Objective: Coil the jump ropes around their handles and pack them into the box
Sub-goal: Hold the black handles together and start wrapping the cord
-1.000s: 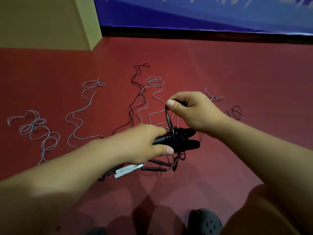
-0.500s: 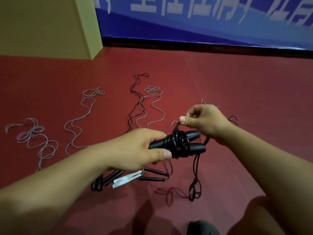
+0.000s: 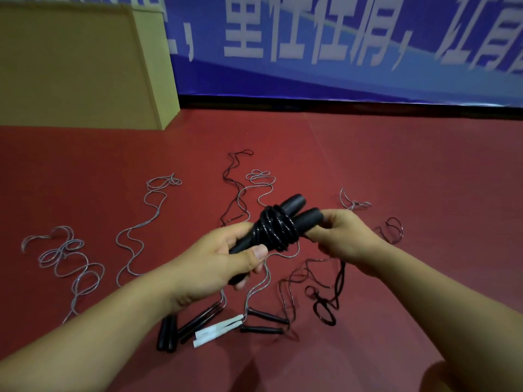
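My left hand (image 3: 223, 260) grips the lower ends of two black handles (image 3: 294, 210) held side by side, thumb across the front. A black rope (image 3: 276, 232) is wound in tight loops round the middle of both handles. My right hand (image 3: 343, 236) has fingers curled on the upper end of the nearer handle, pinching the rope where it leaves the coil. The loose rope tail (image 3: 325, 301) hangs from that hand down to the red floor (image 3: 410, 165) and lies tangled there. All of this is held above the floor. Below my hands on the floor lie more handles: a white pair (image 3: 218, 329) and several black ones (image 3: 169, 332), with grey ropes (image 3: 141, 230) snaking away to the left and up the middle. A cardboard box (image 3: 85, 69) stands at the far left against a blue banner (image 3: 339, 52).
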The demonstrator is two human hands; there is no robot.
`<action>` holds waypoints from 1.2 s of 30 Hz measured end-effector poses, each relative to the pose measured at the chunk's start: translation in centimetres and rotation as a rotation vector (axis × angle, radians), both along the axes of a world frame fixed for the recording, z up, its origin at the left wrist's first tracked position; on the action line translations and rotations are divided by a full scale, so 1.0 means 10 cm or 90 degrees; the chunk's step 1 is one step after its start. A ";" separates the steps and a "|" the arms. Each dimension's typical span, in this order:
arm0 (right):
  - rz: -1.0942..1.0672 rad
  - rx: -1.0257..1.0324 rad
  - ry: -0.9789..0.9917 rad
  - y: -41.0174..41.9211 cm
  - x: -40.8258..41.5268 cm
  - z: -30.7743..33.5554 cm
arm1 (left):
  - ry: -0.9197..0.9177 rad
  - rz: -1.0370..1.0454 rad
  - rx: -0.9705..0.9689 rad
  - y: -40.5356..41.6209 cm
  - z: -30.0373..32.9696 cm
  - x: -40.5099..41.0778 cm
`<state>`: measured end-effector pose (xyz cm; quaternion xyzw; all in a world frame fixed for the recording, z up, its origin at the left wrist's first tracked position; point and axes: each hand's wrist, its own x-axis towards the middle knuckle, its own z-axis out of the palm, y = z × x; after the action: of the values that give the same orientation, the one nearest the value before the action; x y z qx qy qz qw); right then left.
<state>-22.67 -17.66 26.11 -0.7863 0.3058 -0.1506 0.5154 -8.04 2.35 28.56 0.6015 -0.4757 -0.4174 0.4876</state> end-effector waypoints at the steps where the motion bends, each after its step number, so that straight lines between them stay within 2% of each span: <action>1: 0.003 -0.002 0.010 0.02 0.01 0.03 | 0.009 0.038 -0.002 0.00 0.00 0.02; 6: 0.069 0.033 0.014 0.17 0.03 0.16 | 0.028 0.285 0.033 -0.03 -0.03 0.21; 10: 0.098 -0.013 0.058 0.26 0.03 0.21 | -0.080 0.353 0.085 0.02 -0.14 0.40; 15: 0.049 -0.003 0.083 0.28 0.01 0.22 | -0.189 0.408 0.121 0.12 -0.23 0.62; 17: 0.035 -0.022 0.074 0.29 0.01 0.23 | -0.203 0.388 0.145 0.16 -0.26 0.66; 21: 0.016 -0.065 0.027 0.31 0.02 0.26 | -0.308 0.329 0.192 0.19 -0.32 0.66; 24: 0.025 -0.061 -0.016 0.33 0.03 0.29 | -0.305 0.282 0.217 0.16 -0.32 0.61; 28: 0.033 -0.078 -0.054 0.35 0.04 0.29 | -0.372 0.213 0.246 0.09 -0.31 0.48; 32: 0.007 -0.083 -0.080 0.35 0.04 0.29 | -0.401 0.087 0.258 0.05 -0.30 0.34; 36: -0.004 -0.134 -0.076 0.34 0.02 0.29 | -0.340 -0.112 0.226 0.02 -0.24 0.18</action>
<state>-22.51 -14.30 29.04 -0.8246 0.2596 -0.2299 0.4469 -6.28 2.50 26.16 0.7217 -0.5568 -0.3618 0.1955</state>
